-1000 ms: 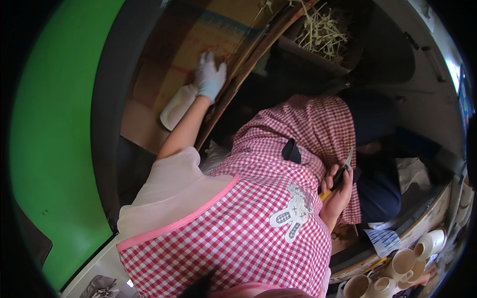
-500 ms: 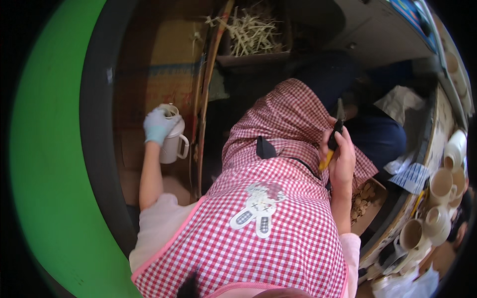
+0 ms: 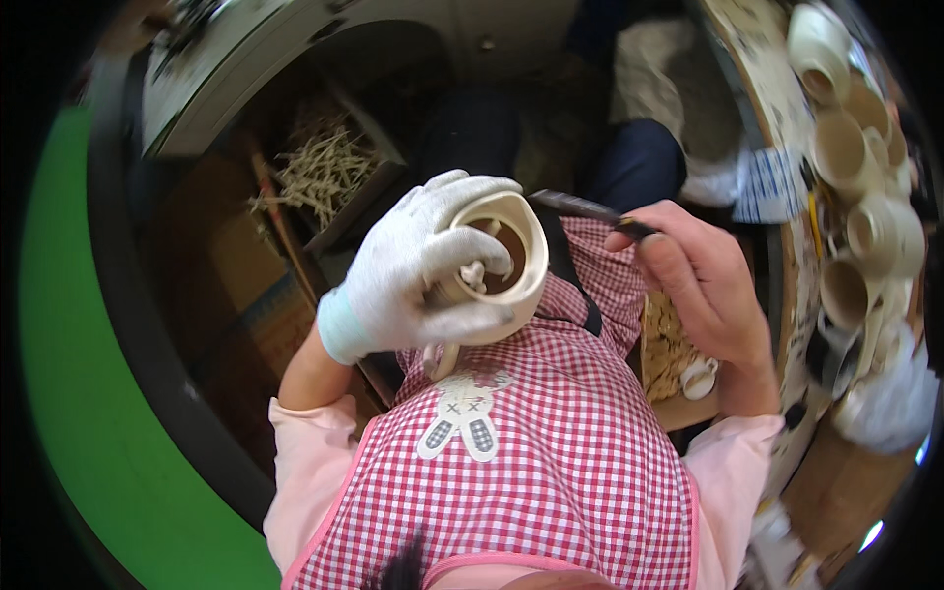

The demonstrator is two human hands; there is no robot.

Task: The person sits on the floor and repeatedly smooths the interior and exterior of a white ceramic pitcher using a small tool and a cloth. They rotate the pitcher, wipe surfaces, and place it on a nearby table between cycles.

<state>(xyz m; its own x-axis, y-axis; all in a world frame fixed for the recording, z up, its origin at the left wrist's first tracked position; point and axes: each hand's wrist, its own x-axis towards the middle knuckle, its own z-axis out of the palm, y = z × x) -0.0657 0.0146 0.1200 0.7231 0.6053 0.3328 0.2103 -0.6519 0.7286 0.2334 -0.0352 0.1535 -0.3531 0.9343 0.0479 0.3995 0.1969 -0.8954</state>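
Note:
In front of my apron, my left hand (image 3: pixel 418 261), in a pale glove with a mint cuff, grips a cream-white pitcher (image 3: pixel 535 265). Its round mouth tilts up toward me, and the handle hangs at the lower left. The fingers curl over the rim, partly into the opening, beside a small pale lump (image 3: pixel 473 275). Bare, my right hand (image 3: pixel 703 285) is closed around a pointed metal hand tool (image 3: pixel 580 206) with a dark handle. The tip reaches close to the pitcher's far right rim. Whether the tool is pliers or a knife, I cannot tell.
A bin of thin pale strips (image 3: pixel 329 172) stands at the far left. To the right, several cream cups and jugs (image 3: pixel 844 147) line a worn bench. A small white cup (image 3: pixel 699 379) lies in a box of pale scraps (image 3: pixel 667 344) beneath my right forearm.
My left hand has brought the pitcher from the left side to in front of my apron. My right hand has turned the tool from upright to pointing left, toward the rim. The view has swung.

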